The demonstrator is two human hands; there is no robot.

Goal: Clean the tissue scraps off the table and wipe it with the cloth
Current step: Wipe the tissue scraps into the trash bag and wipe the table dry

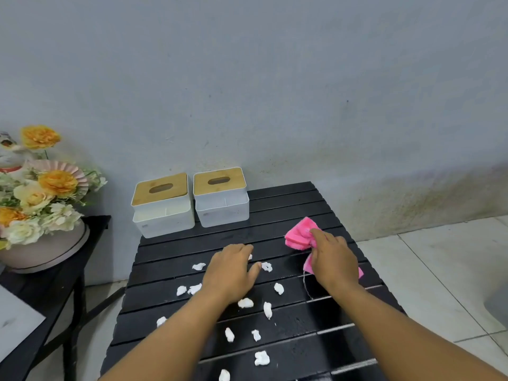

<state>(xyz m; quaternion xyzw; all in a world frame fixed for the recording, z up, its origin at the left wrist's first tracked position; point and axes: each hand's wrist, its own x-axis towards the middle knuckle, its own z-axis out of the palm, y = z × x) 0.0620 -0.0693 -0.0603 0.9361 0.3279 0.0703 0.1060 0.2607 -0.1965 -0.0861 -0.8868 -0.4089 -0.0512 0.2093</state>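
Observation:
Several white tissue scraps [245,303] lie scattered over the black slatted table [297,320]. My left hand [231,270] hovers palm down over the scraps near the table's middle, fingers spread; one scrap [266,266] lies just beside its fingertips. A pink cloth [298,235] lies crumpled at the right side of the table. My right hand [334,259] rests on top of the cloth, fingers curled over it, hiding its lower half.
Two white tissue boxes with wooden lids [162,204] [221,198] stand at the table's back left. A side table with a flower pot [41,215] is on the left. Tiled floor [439,270] lies to the right; a grey wall is behind.

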